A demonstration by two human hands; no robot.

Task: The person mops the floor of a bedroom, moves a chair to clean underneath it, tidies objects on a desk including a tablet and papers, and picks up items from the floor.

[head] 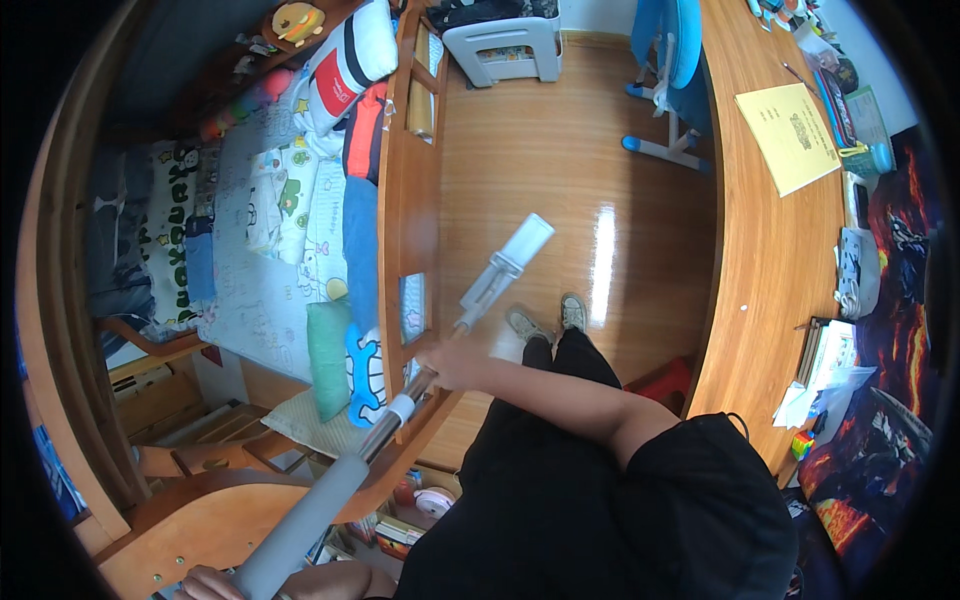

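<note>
A long mop (300,517) with a thick grey grip and a metal pole slants across the view from the lower left to the middle. Near the bottom edge, my left hand (210,583) is wrapped around the end of the grip, partly cut off by the frame. My right hand (456,364), slightly blurred, grasps the pole farther down. Beyond it, the narrow white mop head (525,240) lies over the wooden floor (517,150), ahead of my shoes (574,312). Whether the head touches the floor I cannot tell.
Along the left runs a wooden bed frame (390,247) with bedding, a green pillow (328,360) and folded clothes. A wooden desk (765,262) lines the right, with a blue chair (679,45) beside it. A white stool (469,45) stands at the far end.
</note>
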